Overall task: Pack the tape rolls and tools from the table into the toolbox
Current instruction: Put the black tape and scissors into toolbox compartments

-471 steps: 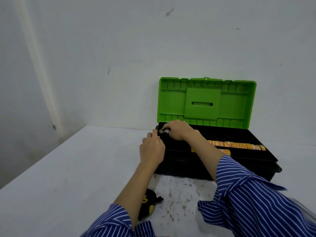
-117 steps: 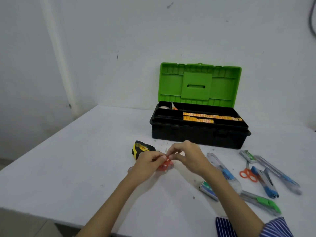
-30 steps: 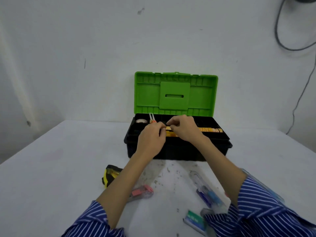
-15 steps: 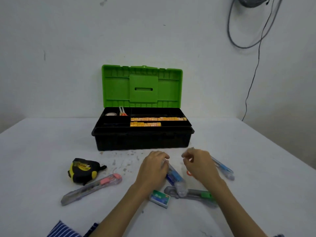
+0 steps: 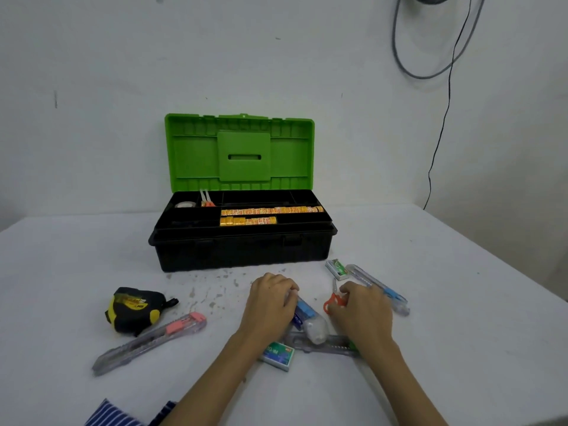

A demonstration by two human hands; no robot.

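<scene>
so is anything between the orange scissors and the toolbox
Nothing visible. The right hand is on the orange scissors, and only bare table lies between them and the toolbox. Its green lid stands open.

Perhaps a workshop, bare scuffed wall (image 5: 92,72), hanging cables (image 5: 442,118), stained table (image 5: 461,348)
</scene>
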